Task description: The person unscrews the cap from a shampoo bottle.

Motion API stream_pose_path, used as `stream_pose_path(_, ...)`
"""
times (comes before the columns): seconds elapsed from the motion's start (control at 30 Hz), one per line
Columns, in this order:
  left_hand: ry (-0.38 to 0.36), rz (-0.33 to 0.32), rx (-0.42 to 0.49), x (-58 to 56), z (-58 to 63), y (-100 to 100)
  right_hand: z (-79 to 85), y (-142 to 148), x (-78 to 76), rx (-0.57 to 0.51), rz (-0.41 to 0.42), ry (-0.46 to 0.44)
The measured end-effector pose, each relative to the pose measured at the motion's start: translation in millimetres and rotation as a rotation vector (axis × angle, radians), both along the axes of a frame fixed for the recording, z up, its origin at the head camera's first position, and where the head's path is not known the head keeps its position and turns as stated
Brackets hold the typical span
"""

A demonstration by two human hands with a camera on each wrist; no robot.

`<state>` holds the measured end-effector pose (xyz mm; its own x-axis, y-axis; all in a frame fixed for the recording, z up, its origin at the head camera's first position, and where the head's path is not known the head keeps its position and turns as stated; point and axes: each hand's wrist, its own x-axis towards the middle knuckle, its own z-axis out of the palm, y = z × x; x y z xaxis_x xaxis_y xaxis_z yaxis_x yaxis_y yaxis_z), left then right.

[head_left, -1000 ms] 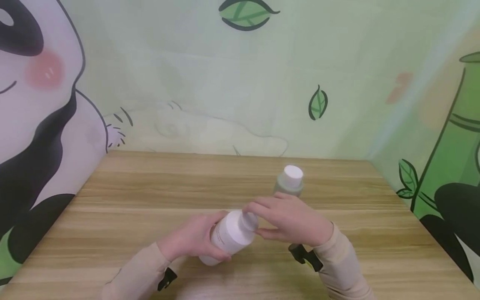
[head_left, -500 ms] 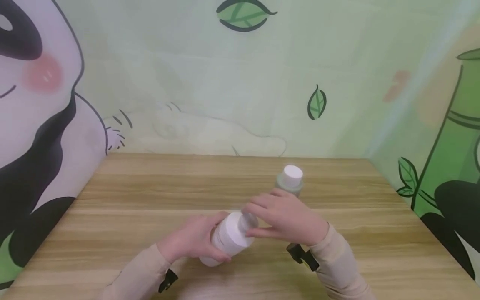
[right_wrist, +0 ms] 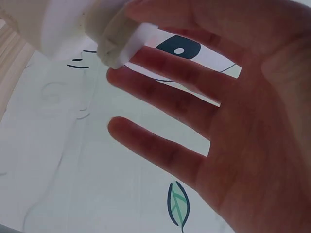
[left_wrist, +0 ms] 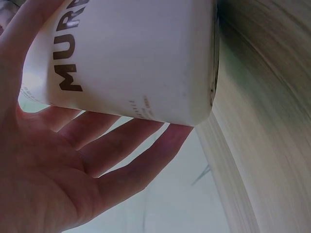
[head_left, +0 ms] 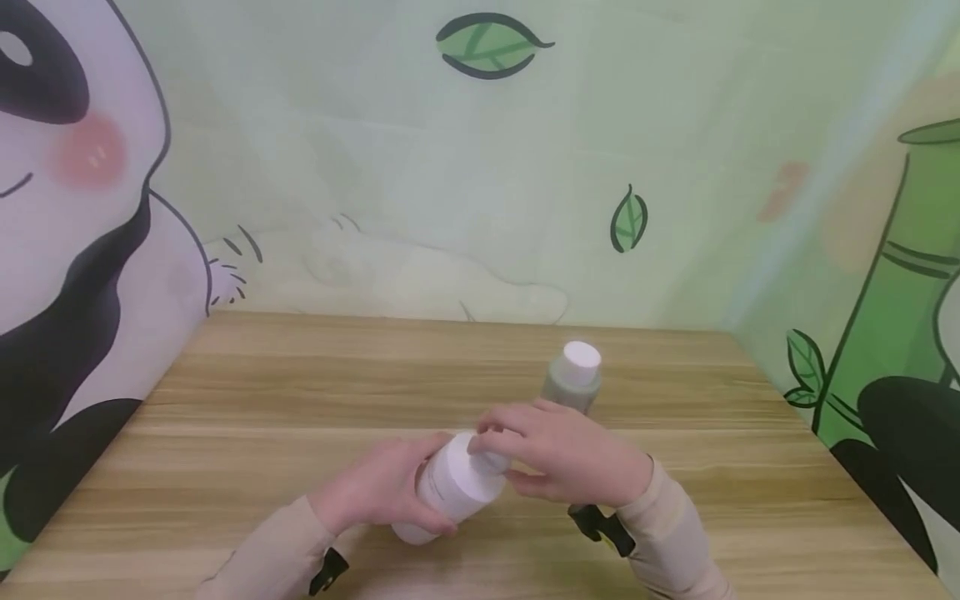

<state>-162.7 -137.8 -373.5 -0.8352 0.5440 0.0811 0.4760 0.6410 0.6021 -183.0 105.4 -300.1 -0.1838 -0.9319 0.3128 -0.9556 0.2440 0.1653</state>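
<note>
A white bottle (head_left: 455, 487) is tilted, its neck toward the right, just over the table in the head view. My left hand (head_left: 375, 492) grips its body, thumb on the near side. In the left wrist view, large dark letters run along the bottle (left_wrist: 131, 58), and several fingers lie along its other side. My right hand (head_left: 573, 457) is at the bottle's top, pinching the cap (right_wrist: 127, 42) between thumb and fingers in the right wrist view. Part of the cap is hidden by those fingers. Its lower fingers stretch out apart from the bottle.
Behind my right hand stands a second bottle (head_left: 572, 385), greyish green with a white cap, partly covered by the hand. The wooden table (head_left: 285, 375) ends at a back wall (head_left: 360, 167) printed with a panda, leaves and bamboo.
The right hand's fingers have shifted round the cap: the upper fingers sit farther left and the thumb farther right. My left hand keeps its grip. The head view has tilted slightly.
</note>
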Motion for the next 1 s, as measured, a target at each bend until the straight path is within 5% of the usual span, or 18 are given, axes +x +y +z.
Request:
stream_pose_path(0.17, 0.008, -0.005, 0.008, 0.7, -2.0, 0.4, -0.7, 2.2, 0.5, -0.021, -0.031, -0.043)
stream_pose_path(0.43, 0.057, -0.022, -0.006, 1.5, -3.0, 2.8, -1.9, 6.5, 1.1, -0.053, -0.131, 0.076)
stream_pose_path(0.6, 0.029, -0.015, -0.009, 0.6, -0.6, 3.4, -0.9, 4.4, -0.1, -0.027, -0.12, 0.126)
stream_pose_path(1.0, 0.004, -0.003, -0.004, 0.5, 1.4, 1.3, 3.2, 5.2, 2.1, 0.012, -0.025, 0.036)
